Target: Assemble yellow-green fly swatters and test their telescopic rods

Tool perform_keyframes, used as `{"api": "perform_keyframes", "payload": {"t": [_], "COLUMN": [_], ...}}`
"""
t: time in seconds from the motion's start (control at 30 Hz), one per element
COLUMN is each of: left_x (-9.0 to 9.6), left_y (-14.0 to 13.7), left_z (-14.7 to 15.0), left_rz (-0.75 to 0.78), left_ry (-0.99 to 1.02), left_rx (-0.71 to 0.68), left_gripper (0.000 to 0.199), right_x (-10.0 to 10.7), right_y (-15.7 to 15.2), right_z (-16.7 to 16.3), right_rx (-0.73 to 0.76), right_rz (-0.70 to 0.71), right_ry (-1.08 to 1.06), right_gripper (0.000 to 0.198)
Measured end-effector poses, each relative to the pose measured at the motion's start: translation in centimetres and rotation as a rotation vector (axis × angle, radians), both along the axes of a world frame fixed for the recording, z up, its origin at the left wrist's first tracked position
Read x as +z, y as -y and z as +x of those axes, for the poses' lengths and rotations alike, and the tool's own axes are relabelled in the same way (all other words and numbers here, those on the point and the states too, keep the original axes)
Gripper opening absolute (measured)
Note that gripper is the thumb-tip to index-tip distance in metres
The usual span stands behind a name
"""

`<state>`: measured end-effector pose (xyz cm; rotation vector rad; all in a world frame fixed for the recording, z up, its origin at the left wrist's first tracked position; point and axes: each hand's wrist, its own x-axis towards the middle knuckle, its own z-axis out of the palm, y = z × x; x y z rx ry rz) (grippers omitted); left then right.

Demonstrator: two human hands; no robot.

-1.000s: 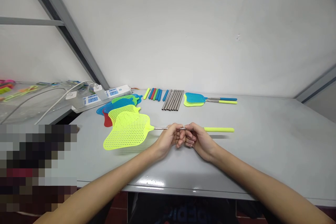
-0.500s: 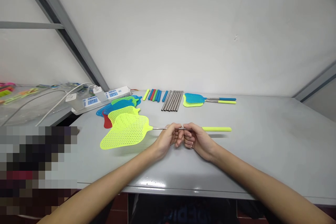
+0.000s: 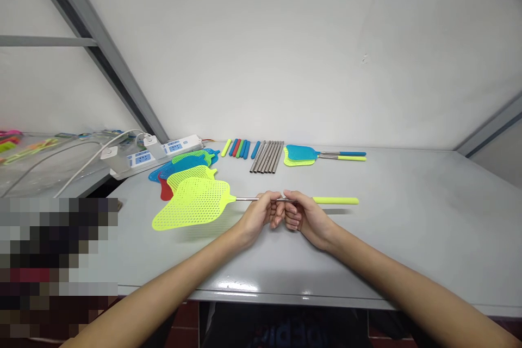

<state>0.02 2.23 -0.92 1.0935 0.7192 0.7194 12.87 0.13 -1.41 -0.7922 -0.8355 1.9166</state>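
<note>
A yellow-green fly swatter [image 3: 196, 204] is held level above the table, its perforated head to the left and its plain grip to the right. My left hand [image 3: 263, 215] is closed round the metal rod on the head's side. Close beside it, my right hand [image 3: 302, 215] grips the same rod nearer the handle. Thumbs lie along the top, fingers curled beneath. Behind the swatter's head lie loose heads: a yellow-green one [image 3: 190, 175], a red one [image 3: 165, 189], blue ones [image 3: 187, 162] and a green one [image 3: 185, 156].
At the back lie several coloured handle grips [image 3: 240, 148], a row of metal rods [image 3: 267, 157], and two swatters, one blue [image 3: 302, 152] and one yellow-green [image 3: 299, 162]. A white power strip [image 3: 179, 145] with plugs and cables stands at the left. The grey table [image 3: 411, 217] meets a white wall.
The swatter's head has tilted slightly and shifted a little to the left. Both hands keep their hold on the rod; the small overall shift of the scene looks like camera movement.
</note>
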Motion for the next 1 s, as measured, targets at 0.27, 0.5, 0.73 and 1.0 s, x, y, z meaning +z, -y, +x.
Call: {"api": "perform_keyframes", "payload": {"t": [0.27, 0.5, 0.73, 1.0], "left_x": [-0.29, -0.47, -0.19, -0.12], "left_y": [-0.05, 0.09, 0.18, 0.29], "left_z": [0.05, 0.12, 0.12, 0.05], "left_rz": [0.035, -0.019, -0.034, -0.036], "left_ry": [0.008, 0.038, 0.007, 0.027], "left_rx": [-0.024, -0.017, -0.017, -0.027], "left_gripper": [0.04, 0.043, 0.044, 0.044], "right_x": [-0.1, -0.04, 0.04, 0.22], "right_y": [-0.13, -0.14, -0.05, 0.06], "right_z": [0.06, -0.06, -0.19, -0.3], "right_rx": [-0.015, -0.034, -0.065, -0.082], "right_rz": [-0.005, -0.03, -0.034, -0.04], "right_ry": [-0.001, -0.015, -0.002, -0.005], "right_gripper": [0.037, 0.035, 0.035, 0.035]}}
